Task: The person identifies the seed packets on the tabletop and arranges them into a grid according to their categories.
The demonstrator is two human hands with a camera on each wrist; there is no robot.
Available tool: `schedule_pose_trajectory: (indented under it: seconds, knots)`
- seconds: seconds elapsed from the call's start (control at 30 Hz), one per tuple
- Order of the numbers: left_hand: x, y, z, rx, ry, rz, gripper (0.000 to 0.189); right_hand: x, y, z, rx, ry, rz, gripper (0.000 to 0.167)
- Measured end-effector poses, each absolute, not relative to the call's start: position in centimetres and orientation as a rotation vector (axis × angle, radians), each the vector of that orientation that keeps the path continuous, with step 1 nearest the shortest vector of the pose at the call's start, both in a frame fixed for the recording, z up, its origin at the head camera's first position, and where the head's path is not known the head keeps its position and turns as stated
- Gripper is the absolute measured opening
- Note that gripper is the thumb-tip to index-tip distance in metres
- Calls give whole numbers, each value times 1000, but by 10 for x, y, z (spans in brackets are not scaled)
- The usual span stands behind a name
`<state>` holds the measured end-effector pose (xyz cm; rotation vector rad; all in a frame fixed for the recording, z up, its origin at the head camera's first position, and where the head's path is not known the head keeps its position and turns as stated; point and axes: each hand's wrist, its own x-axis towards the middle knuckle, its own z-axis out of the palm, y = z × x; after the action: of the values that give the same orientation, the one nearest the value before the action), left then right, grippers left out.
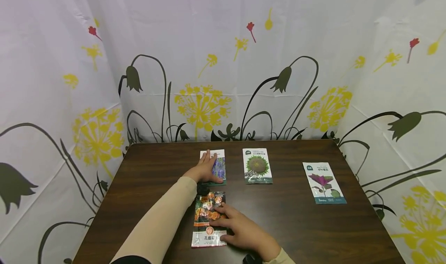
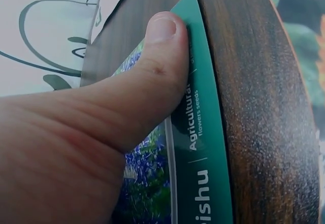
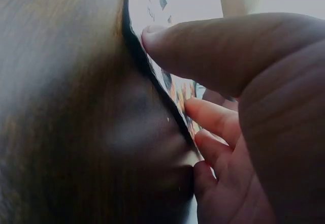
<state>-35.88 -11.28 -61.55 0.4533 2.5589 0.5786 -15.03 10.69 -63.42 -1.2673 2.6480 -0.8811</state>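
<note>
My left hand [image 1: 204, 169] lies flat on a seed packet with blue-purple flowers [image 1: 220, 167] at the far middle of the dark wooden table [image 1: 285, 221]. In the left wrist view its thumb [image 2: 155, 71] presses on that packet's green edge [image 2: 203, 148]. My right hand [image 1: 240, 228] rests on the right side of an orange-flower seed packet [image 1: 207, 214] near the front. The right wrist view shows the fingertips [image 3: 203, 117] touching this packet's edge [image 3: 180, 94], with the thumb held just above it. Neither packet is lifted.
A sunflower seed packet [image 1: 257, 165] lies flat right of the blue one. A packet with a purple-leaved plant [image 1: 324, 182] lies near the right edge. A white curtain with printed flowers [image 1: 223, 82] closes in the table on three sides.
</note>
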Motion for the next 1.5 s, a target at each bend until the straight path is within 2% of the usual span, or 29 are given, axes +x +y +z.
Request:
schedule_pose_trajectory:
  seconds: [0.33, 0.57, 0.87, 1.03, 1.33, 1.5]
  knots:
    - [-360, -109, -606, 455, 2557, 561, 140, -152, 107, -633, -1270, 2627, -866, 58]
    - [-352, -109, -595, 451, 2573, 493, 129, -150, 106, -632, -1281, 2611, -869, 59]
    - [-348, -102, -588, 456, 2572, 467, 126, -148, 109, -631, -1267, 2635, -832, 60]
    - [-350, -102, -591, 429, 2560, 466, 125, -149, 113, -632, -1246, 2660, -926, 55]
    - [-349, -106, -600, 429, 2543, 521, 135, -148, 138, -626, -1053, 2726, -1041, 50]
    - [-351, -107, -601, 438, 2545, 500, 133, -148, 164, -615, -998, 2919, -1018, 50]
